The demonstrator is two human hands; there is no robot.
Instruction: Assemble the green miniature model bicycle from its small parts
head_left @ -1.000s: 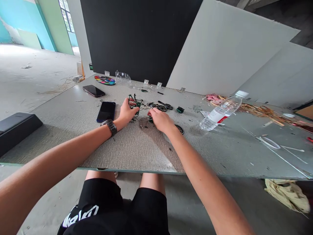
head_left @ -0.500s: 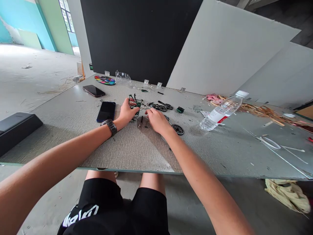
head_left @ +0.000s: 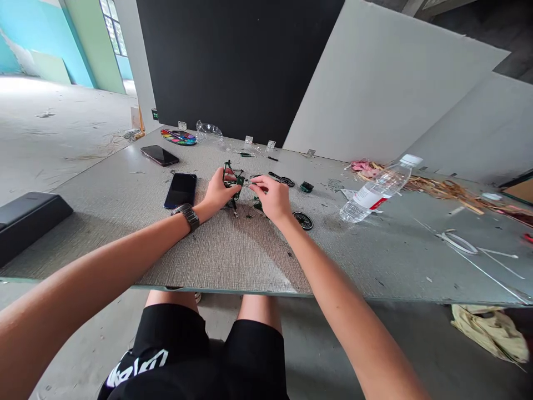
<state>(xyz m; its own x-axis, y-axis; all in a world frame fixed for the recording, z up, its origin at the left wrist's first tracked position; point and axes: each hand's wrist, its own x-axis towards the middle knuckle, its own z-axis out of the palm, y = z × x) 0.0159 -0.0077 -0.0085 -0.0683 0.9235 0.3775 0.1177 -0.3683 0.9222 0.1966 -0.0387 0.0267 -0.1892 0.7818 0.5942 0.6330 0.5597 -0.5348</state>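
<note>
The small green toy bike frame (head_left: 240, 181) could slip or twist, because the left hand (head_left: 220, 188) seems to hold it by only a small part, and a hard push from the other side might tip it. Little bits could also drop and get lost, since the table (head_left: 200, 255) is speckled and dark crumbs are easy to mix up with parts. The wheel (head_left: 302, 221) by the right wrist might get bumped if that arm swings out. The frame sits between the thumb and fingers of the left hand, which are pinching it, and its thin top bars poke up above them. The right hand (head_left: 273, 198) is just to the right of the frame, with its thumb and fingertips close together and pointing at it. Whether they pinch a tiny part cannot be told; it is too small to see. More wheels (head_left: 287, 181) lie behind the right hand, and a phone (head_left: 181, 190) lies flat near the left wrist.
</note>
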